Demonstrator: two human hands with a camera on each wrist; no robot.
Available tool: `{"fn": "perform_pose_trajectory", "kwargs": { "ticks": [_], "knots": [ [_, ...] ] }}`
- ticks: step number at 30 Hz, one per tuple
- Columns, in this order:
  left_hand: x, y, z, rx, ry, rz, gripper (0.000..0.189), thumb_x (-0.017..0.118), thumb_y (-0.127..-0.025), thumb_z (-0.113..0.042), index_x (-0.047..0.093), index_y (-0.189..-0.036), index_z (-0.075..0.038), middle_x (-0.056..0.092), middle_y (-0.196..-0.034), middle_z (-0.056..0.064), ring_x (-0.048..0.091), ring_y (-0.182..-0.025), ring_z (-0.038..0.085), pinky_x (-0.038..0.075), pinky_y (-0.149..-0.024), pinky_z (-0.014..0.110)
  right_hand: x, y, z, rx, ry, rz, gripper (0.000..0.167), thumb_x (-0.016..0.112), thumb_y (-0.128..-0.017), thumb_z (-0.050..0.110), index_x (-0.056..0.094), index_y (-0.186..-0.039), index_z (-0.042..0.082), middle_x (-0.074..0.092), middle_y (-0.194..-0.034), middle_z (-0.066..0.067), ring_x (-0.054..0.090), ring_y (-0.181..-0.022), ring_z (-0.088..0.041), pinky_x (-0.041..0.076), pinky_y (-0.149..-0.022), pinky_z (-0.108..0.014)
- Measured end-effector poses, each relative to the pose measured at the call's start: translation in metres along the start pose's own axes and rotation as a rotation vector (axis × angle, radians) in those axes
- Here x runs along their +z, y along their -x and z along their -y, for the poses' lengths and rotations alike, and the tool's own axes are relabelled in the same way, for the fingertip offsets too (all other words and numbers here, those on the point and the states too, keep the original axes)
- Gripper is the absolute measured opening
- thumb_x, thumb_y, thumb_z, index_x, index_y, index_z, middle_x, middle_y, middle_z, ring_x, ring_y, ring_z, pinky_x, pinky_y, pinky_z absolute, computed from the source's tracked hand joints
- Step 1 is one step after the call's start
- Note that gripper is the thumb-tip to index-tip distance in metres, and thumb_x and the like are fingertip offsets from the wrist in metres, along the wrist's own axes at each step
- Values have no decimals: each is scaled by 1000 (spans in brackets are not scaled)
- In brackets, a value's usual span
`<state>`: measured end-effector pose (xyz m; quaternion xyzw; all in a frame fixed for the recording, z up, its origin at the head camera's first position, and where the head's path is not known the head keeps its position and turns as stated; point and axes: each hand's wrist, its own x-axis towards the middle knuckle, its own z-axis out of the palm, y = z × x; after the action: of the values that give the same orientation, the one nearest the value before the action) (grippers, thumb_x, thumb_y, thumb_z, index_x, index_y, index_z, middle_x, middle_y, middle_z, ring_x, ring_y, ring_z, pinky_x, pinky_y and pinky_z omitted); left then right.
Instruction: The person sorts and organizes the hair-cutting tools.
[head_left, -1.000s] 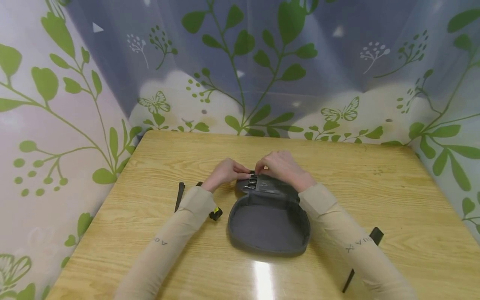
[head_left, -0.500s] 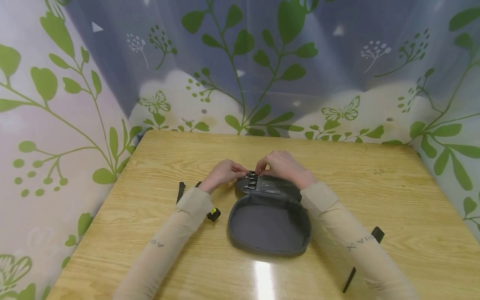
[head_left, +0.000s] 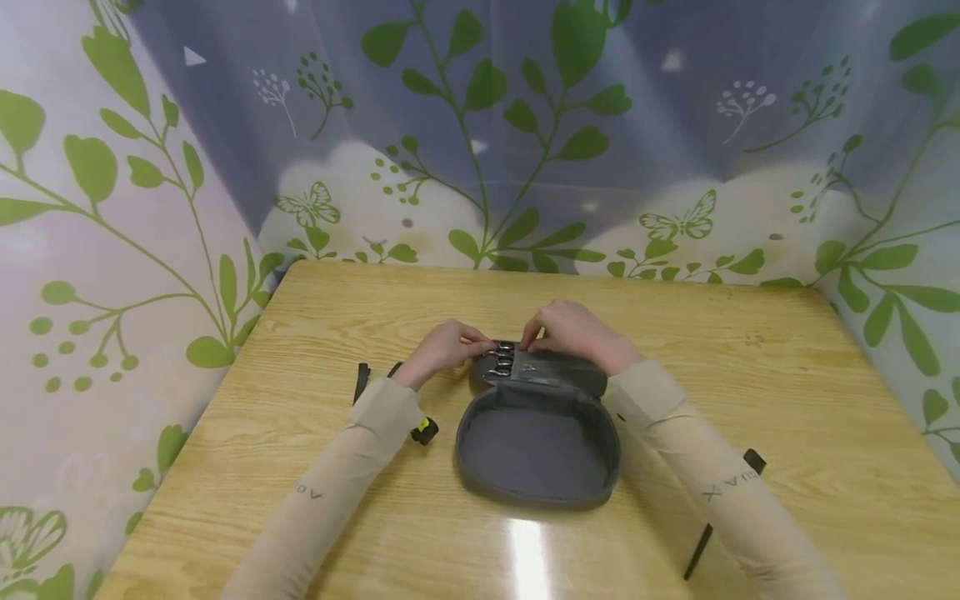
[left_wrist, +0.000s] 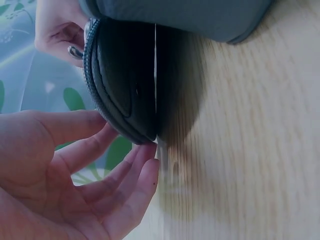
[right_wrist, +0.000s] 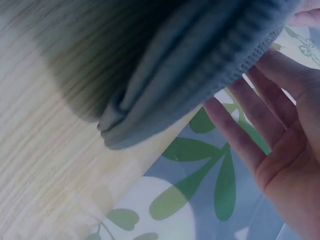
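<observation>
Right at the middle of a pale wood-grain table (head_left: 420, 542), a dark grey zippered fabric case (head_left: 538, 454) lies unfolded, its hollow half nearer the person and its other half behind. A person's left hand (head_left: 444, 346) pinches the left rim of the far half between thumb and fingertips; from the left wrist, these meet the toothed zipper edge (left_wrist: 90, 65). The right hand (head_left: 573, 329) bends over the back of that half, its fingertips on a clear plastic panel (head_left: 555, 367); whether it grips anything, I cannot tell. Its palm-side view shows several fingers stretched out along the case's edge. Between the two hands, a column of shiny metal loops (head_left: 503, 360) sits just beside the panel.

Near the left cuff rests a small black object with a yellow patch (head_left: 425, 431), and a slim black piece (head_left: 362, 379) shows beyond the same forearm. By the right beige sleeve (head_left: 705, 467), a black blocky end (head_left: 754, 460) and a thin black strip (head_left: 698, 550) show; the sleeve hides whether they join. A blue-and-white curtain printed with green leaves (head_left: 300, 150) hangs behind.
</observation>
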<state>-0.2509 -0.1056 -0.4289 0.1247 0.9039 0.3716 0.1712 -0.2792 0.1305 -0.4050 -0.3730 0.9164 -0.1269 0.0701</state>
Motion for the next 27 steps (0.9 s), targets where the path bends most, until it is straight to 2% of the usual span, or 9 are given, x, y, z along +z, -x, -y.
{"fn": "perform_pose_trajectory", "kwargs": {
  "ticks": [3,6,10,17,22,27],
  "knots": [
    [2,3,-1,-9,29,-7,30,63,-102,-29,75,-121,-10,70,-127,10,65,-88,19,52,-71,27,-4,5,-1,16,-16,-15,8,77,-91,19,82,-98,21,77,-102,3,72,-89,-17,57,-81,-40],
    [5,7,-2,-15,85,-1,29,62,-103,-24,72,-125,-8,66,-132,12,66,-96,19,56,-76,28,-9,16,-1,34,-32,-55,9,76,-93,23,82,-99,21,77,-102,3,72,-89,-18,57,-82,-42],
    [7,15,-5,-16,168,22,32,61,-103,-21,67,-131,-6,61,-138,14,66,-108,26,59,-81,34,-13,35,-6,34,-51,-125,11,73,-95,23,81,-102,19,77,-102,2,72,-87,-20,57,-80,-44],
    [13,23,-5,33,131,-5,54,61,-103,-29,48,-149,-3,49,-149,21,53,-133,38,51,-101,48,-21,79,-17,101,-107,-210,13,72,-96,20,80,-106,17,77,-104,-1,73,-86,-20,59,-78,-43],
    [18,31,-8,15,150,-12,63,61,-103,-31,38,-155,-4,45,-153,22,51,-134,39,46,-105,53,-30,111,-18,156,-129,-272,14,72,-96,19,80,-107,17,77,-106,-2,72,-87,-18,60,-76,-41],
    [22,34,-10,16,153,-30,67,61,-103,-32,34,-156,-2,42,-155,21,47,-137,40,41,-110,55,-35,142,-17,182,-113,-308,14,71,-96,17,80,-107,17,77,-105,-1,71,-87,-17,60,-76,-40]
  ]
}}
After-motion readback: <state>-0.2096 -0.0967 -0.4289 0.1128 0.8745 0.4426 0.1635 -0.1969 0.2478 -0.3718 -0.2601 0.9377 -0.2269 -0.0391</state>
